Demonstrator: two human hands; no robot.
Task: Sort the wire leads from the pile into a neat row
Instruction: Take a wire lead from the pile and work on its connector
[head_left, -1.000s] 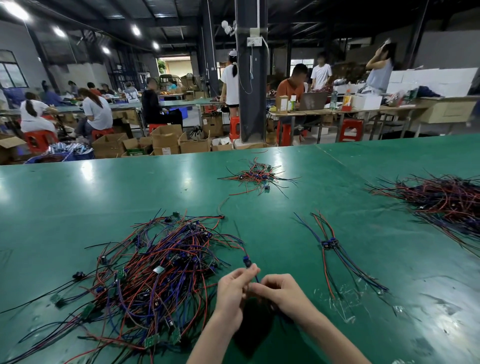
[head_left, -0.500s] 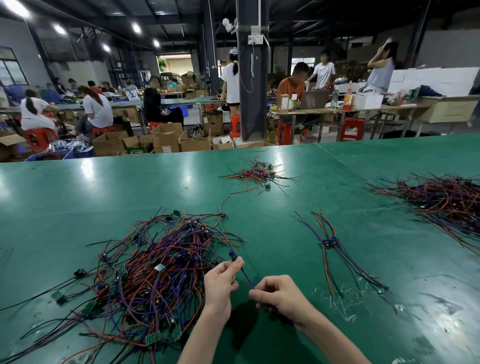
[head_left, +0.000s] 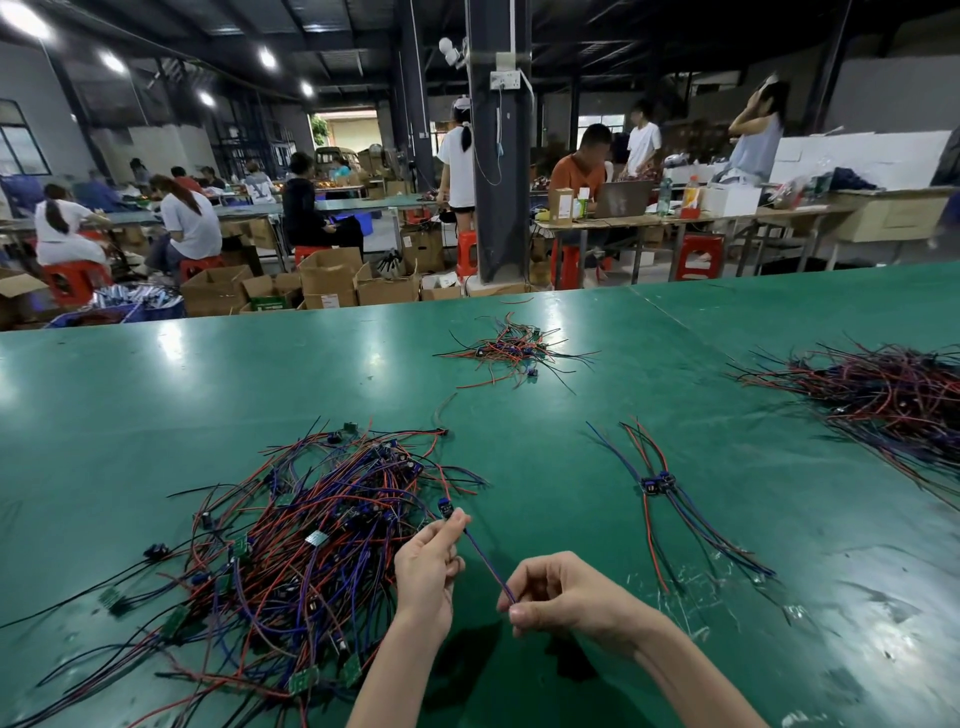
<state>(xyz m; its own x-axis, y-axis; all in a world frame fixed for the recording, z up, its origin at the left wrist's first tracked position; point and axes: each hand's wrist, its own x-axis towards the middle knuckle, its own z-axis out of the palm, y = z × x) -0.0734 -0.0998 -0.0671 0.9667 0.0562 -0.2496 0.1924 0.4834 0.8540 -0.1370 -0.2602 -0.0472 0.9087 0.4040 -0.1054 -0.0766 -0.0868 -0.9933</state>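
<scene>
A purple wire lead (head_left: 485, 564) runs straight between both hands, low at the middle of the green table (head_left: 156, 415). The left hand (head_left: 428, 564) pinches it just below its blue connector (head_left: 445, 506), fingers curled. The right hand (head_left: 563, 597) pinches the lower end between thumb and forefinger. The tangled pile (head_left: 311, 535) lies just beside the left hand at 9 o'clock. A few sorted leads (head_left: 657, 486) lie side by side at 2 o'clock. A smaller tangle (head_left: 511, 348) sits at 12 o'clock, and a large heap (head_left: 883, 400) lies farther out at 2 o'clock.
</scene>
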